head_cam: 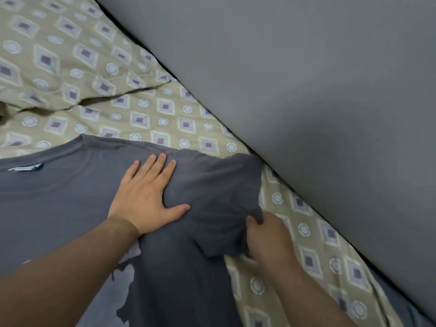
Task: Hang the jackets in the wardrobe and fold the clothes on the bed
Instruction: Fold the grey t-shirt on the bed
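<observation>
A dark grey T-shirt (61, 204) with a pale print lies spread face up on the patterned bed sheet (165, 109). Its collar and label are at the left. My left hand (146, 197) lies flat on the shirt's shoulder, fingers straight and spread. My right hand (264, 234) pinches the hem of the short sleeve (221, 197), which reaches toward the wall.
A grey wall (318, 90) runs diagonally along the bed's far edge on the right. A pillow (59, 55) in the same patterned fabric lies at the upper left. Bare sheet shows between the shirt and the pillow.
</observation>
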